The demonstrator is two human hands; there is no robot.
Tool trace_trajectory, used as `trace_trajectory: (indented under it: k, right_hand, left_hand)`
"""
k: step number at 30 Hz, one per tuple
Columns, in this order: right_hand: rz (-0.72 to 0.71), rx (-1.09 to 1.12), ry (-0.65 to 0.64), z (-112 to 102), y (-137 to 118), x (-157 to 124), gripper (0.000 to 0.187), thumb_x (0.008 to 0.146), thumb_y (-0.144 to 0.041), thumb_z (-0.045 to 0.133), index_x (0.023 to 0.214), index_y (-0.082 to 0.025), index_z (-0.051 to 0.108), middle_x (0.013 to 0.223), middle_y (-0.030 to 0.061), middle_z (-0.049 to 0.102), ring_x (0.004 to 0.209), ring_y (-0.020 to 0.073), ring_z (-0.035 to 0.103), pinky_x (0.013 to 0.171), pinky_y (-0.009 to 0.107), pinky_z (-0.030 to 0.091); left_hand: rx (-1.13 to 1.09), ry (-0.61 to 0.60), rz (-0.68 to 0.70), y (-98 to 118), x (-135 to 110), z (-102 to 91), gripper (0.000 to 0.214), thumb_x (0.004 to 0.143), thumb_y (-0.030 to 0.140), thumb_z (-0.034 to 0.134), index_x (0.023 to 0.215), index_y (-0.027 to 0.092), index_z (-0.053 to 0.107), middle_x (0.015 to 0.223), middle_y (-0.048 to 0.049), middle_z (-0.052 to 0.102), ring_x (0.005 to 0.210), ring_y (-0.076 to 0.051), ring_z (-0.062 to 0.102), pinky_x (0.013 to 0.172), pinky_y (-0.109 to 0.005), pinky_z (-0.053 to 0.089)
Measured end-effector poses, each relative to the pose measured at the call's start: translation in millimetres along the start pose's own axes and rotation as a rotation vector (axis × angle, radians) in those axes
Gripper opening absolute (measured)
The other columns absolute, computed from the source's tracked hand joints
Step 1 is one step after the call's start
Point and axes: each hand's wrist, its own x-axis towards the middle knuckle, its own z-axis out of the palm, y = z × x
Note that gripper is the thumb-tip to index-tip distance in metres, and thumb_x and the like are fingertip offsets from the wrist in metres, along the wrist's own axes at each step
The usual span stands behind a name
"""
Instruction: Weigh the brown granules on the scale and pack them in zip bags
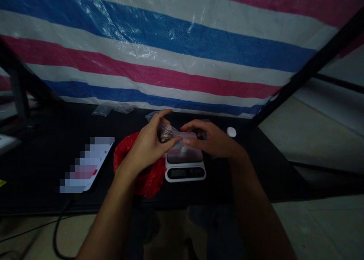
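Note:
My left hand point(146, 144) grips a small transparent plastic bag point(166, 133) with dark lumpy contents. My right hand point(207, 138) pinches the bag's far end, and its fingertips nearly meet those of my left hand. Both hands are just above a white digital kitchen scale point(185, 172), whose display is dark. A translucent item point(182, 152) lies on the scale's platform, partly hidden beneath my hands. A crumpled red plastic bag point(150, 180) lies on the table just left of the scale, partly under my left wrist.
The black table point(256, 169) carries a small white round cap point(231, 132) and a pixelated paper card point(85, 165). Flat transparent bags point(101, 110) lie at the back, against a striped tarpaulin point(170, 47). A black cable point(57, 233) hangs below the front edge.

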Motion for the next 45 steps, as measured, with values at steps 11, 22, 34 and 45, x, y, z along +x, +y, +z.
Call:
trace_trajectory:
  k: [11, 22, 34, 45]
  right_hand:
    - [-0.105, -0.054, 0.185, 2, -9, 5, 0.009, 0.094, -0.024, 0.065, 0.088, -0.02, 0.071, 0.09, 0.002, 0.073, 0.078, 0.016, 0.06, 0.073, 0.032, 0.045]
    - [-0.128, -0.056, 0.226, 10, -8, 11, 0.01, 0.097, -0.022, 0.055, 0.09, -0.021, 0.061, 0.091, 0.0035, 0.066, 0.081, 0.0184, 0.058, 0.077, 0.035, 0.046]
    - [-0.055, 0.109, 0.256, 21, -2, 15, 0.011, 0.101, -0.028, 0.05, 0.093, -0.024, 0.056, 0.094, 0.0032, 0.063, 0.087, 0.0195, 0.059, 0.077, 0.035, 0.048]
    - [-0.112, 0.064, 0.266, 17, 2, 16, 0.011, 0.098, -0.028, 0.058, 0.092, -0.021, 0.064, 0.095, 0.0035, 0.069, 0.084, 0.0179, 0.059, 0.078, 0.034, 0.046]
  left_hand:
    - [-0.178, -0.039, -0.146, 0, 0, 2.6, 0.091, 0.073, 0.045, 0.091, 0.151, 0.023, 0.048, 0.114, -0.0075, 0.074, 0.096, -0.026, 0.074, 0.085, -0.038, 0.061]
    - [-0.239, -0.064, -0.167, 0, 2, 6.1, 0.048, 0.074, 0.045, 0.09, 0.11, 0.019, 0.069, 0.101, -0.0049, 0.078, 0.092, -0.025, 0.074, 0.081, -0.035, 0.06]
    - [-0.339, 0.095, -0.196, 6, 4, -8.7, 0.036, 0.086, 0.05, 0.081, 0.104, 0.018, 0.084, 0.103, -0.0091, 0.084, 0.095, -0.026, 0.078, 0.088, -0.039, 0.064]
    - [-0.24, 0.264, -0.156, 6, 6, -8.4, 0.021, 0.085, 0.035, 0.082, 0.101, 0.02, 0.085, 0.095, -0.0043, 0.081, 0.089, -0.02, 0.074, 0.084, -0.033, 0.059]
